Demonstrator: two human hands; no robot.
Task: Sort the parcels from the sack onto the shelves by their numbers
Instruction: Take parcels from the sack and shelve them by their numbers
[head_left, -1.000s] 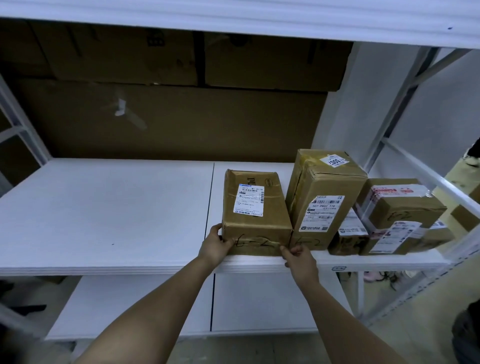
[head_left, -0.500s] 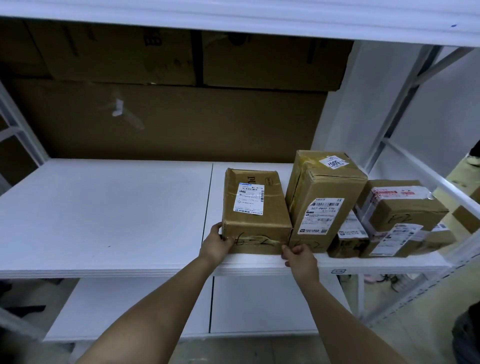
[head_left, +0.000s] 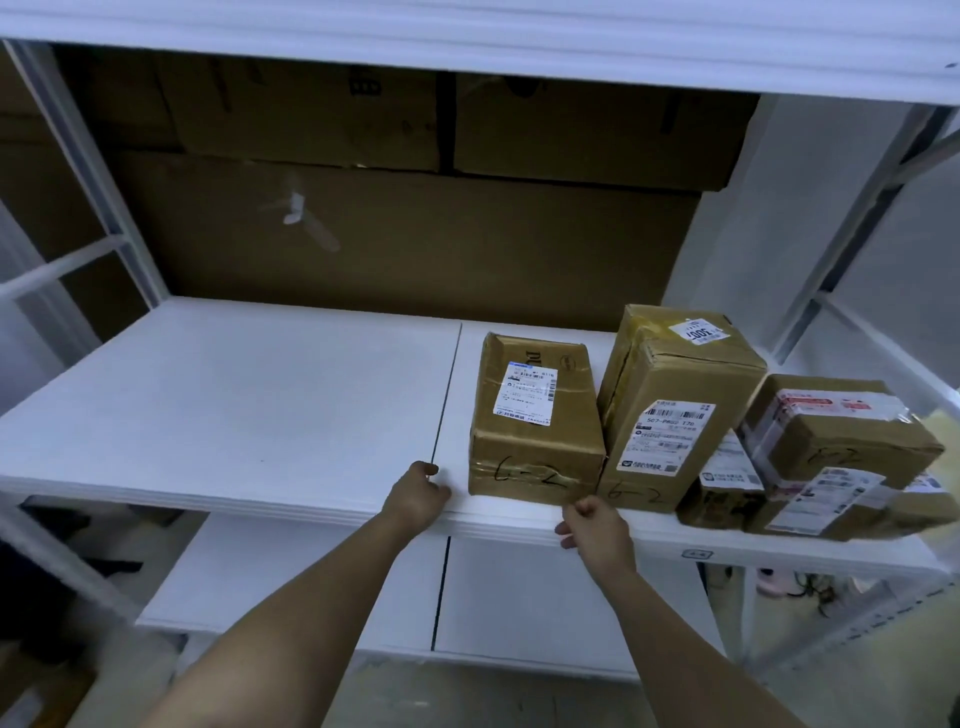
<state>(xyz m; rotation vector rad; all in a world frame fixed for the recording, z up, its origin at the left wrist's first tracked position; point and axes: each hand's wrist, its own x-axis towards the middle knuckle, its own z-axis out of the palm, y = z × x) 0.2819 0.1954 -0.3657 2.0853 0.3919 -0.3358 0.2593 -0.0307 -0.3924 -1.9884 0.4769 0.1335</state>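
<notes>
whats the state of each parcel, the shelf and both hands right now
left parcel: upright on shelf, marked 6-2, no hand on it
tall parcel: upright, touching the left parcel, marked 6-2
right parcels: stacked, tilted
shelf: left part bare
left hand: loosely curled, holding nothing
right hand: loosely curled, holding nothing

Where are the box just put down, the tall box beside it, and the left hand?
Box (head_left: 535, 415): head view, its top face.
Tall box (head_left: 675, 415): head view, its front face.
Left hand (head_left: 418, 496): head view, its back.
</notes>
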